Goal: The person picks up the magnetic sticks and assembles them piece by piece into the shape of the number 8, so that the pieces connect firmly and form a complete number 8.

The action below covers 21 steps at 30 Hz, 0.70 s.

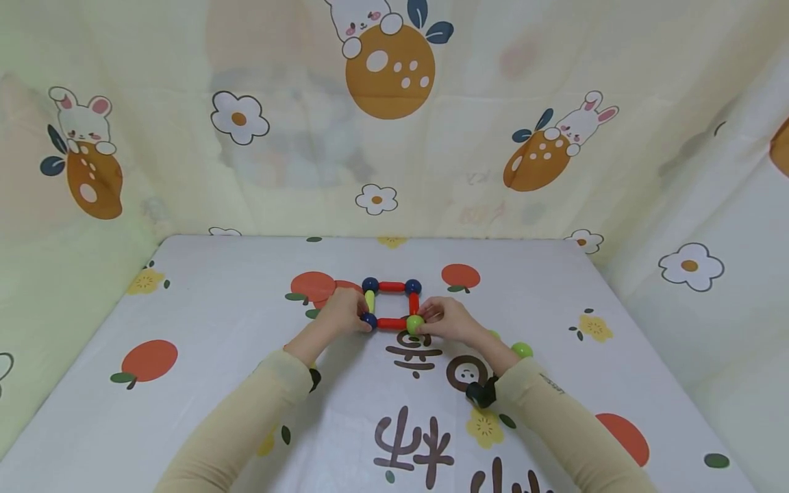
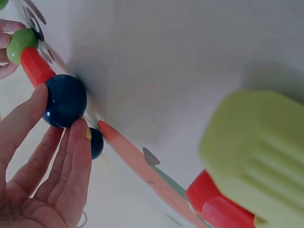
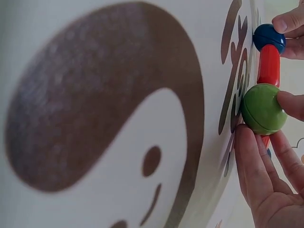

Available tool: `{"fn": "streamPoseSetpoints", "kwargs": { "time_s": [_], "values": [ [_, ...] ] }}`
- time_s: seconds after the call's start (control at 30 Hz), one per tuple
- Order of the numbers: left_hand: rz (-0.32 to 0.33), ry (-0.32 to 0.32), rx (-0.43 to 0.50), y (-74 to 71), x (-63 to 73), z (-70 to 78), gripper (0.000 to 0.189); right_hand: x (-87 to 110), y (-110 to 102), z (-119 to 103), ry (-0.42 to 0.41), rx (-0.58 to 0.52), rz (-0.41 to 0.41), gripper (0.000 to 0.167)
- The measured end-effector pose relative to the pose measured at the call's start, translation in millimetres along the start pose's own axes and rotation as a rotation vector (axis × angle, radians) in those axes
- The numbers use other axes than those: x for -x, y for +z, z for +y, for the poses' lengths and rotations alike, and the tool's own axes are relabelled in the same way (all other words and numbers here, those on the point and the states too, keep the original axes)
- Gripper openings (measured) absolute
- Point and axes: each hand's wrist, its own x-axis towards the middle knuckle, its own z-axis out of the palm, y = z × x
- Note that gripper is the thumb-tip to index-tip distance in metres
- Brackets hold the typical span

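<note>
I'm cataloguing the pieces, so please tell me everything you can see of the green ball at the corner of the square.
The green ball is round, bright and glossy, like smooth plastic, with a thin seam line around it. In the head view it forms the near right corner of the square, apparently resting on the printed cloth. The near red rod joins it from the left, the side red rod from the far side. The right hand has it in its grip, between thumb and fingers.

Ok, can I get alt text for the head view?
A person's left hand holds a dark blue ball and right hand a green ball, near corners of a square with three red rods and one yellow-green rod on a printed tablecloth. Another green ball lies farther right.
</note>
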Motion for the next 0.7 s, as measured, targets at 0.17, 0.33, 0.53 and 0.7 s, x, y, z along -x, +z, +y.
{"fn": "streamPoseSetpoints", "kwargs": {
  "time_s": [0.17, 0.33, 0.53, 0.7],
  "values": [
    [0.007, 0.015, -0.01, -1.0, 1.5, -0.5, 0.028, -1.2, 0, -2, 0.004, 0.012, -0.004, 0.026],
    [0.003, 0.022, -0.011, -1.5, 3.4, -0.9, 0.027, -1.2, 0, -4, 0.005, 0.022, -0.013, 0.025],
    [-0.024, 0.053, -0.017, -6.6, 6.3, -2.4, 0.026, -1.9, 0, -4, 0.007, 0.019, -0.023, 0.023],
    [0.001, 0.102, -0.052, -21.4, 14.4, -8.6, 0.024, -2.6, -1, -4, 0.018, 0.016, -0.019, 0.023]
  ]
}}
